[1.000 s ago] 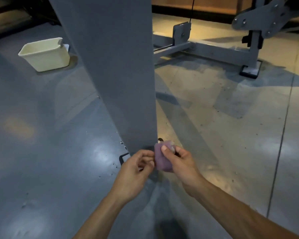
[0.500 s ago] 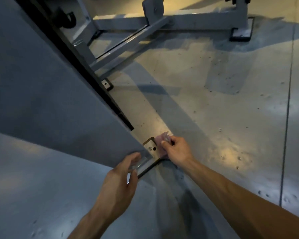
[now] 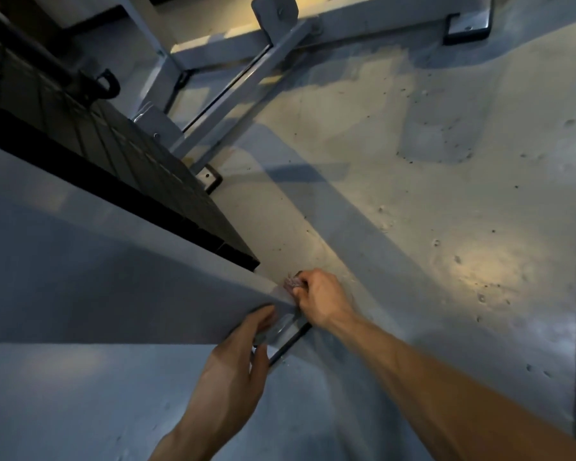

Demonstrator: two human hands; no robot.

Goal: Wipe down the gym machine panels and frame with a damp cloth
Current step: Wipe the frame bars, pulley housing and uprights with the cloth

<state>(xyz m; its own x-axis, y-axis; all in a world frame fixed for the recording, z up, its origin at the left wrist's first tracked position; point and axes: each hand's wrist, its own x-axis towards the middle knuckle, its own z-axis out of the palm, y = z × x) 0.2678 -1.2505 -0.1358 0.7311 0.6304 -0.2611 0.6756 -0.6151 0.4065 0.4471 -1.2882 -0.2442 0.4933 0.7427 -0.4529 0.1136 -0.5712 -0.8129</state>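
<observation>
We see the right hand [image 3: 320, 302] low at the near corner of the grey machine panel [image 3: 113, 294], fingers curled tightly around a small purple cloth [image 3: 291, 283]; only a crumpled edge of the cloth shows past the knuckles, touching the panel's bottom corner. The left hand [image 3: 233, 371] lies just left of it, fingers fairly straight, fingertips [image 3: 263, 316] resting on the panel's lower edge above the metal foot plate [image 3: 286, 331]; it holds nothing that we can make out. Behind the panel, the black weight stack [image 3: 140, 168] runs far-left. Farther off, the grey base frame [image 3: 246, 78] of the machine rests on the concrete floor [image 3: 413, 194], with a rubber-edged foot [image 3: 468, 23] far right. We see no containers in this view.
</observation>
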